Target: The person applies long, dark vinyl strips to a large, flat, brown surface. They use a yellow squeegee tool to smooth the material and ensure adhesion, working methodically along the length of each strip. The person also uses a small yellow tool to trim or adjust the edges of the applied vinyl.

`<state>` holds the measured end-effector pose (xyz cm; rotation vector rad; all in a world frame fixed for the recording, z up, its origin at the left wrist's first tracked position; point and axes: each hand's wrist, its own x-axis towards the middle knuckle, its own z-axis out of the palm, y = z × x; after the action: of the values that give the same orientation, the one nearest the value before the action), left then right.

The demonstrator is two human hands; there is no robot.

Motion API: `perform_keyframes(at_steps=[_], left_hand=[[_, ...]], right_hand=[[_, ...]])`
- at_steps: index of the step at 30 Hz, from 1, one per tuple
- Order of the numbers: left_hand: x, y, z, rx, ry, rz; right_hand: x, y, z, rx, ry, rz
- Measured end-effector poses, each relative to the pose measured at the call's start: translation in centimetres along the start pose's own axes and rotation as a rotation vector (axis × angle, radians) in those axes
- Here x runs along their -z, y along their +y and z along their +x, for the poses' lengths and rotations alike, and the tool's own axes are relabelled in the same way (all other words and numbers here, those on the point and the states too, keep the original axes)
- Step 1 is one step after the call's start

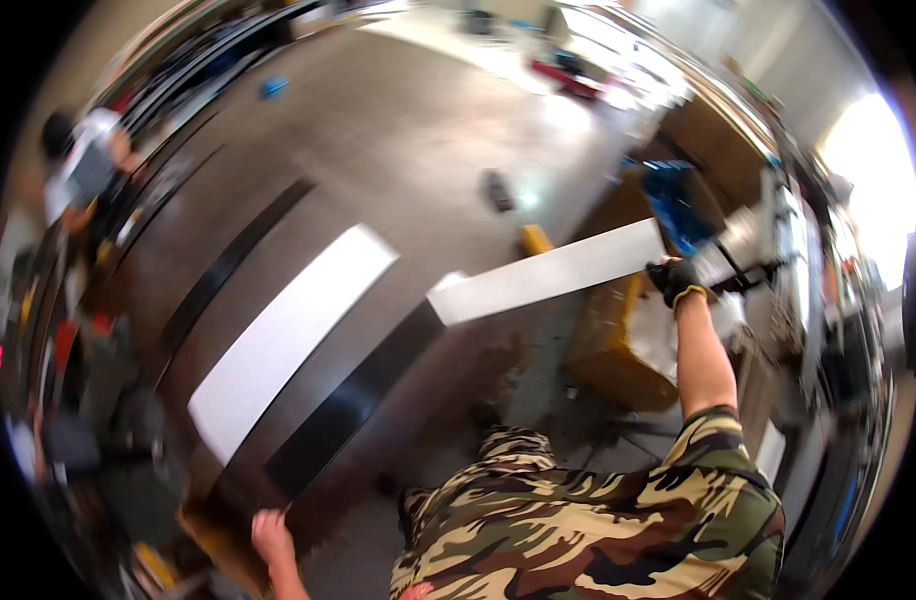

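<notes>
White strip (553,272): right of centre in the frame, slanting, its left end meeting the upper end of a dark strip (353,405).
Right hand (677,282): gloved, my fingers closed on the white strip's right end.
Left hand (271,535): lower left, bare, near the dark strip's lower end; fingers curled, but I cannot tell whether they grip anything.
White panel (293,345): left of centre, flat on the brown tabletop (378,110).
Co-worker (88,165): upper left.
</notes>
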<state>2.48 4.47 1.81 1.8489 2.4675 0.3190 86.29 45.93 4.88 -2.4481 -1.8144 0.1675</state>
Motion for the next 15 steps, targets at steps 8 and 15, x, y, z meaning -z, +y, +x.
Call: perform_keyframes(at_steps=[8,15], left_hand=[[0.2,5.7,3.8,0.028,-0.222,0.310],[-1.9,-0.7,7.7,-0.488,-0.283,0.528]], right_hand=[[8.6,43.3,-14.6,-1.068,0.692,0.360],[0.1,31.1,-14.9,-0.631,0.840,0.338]])
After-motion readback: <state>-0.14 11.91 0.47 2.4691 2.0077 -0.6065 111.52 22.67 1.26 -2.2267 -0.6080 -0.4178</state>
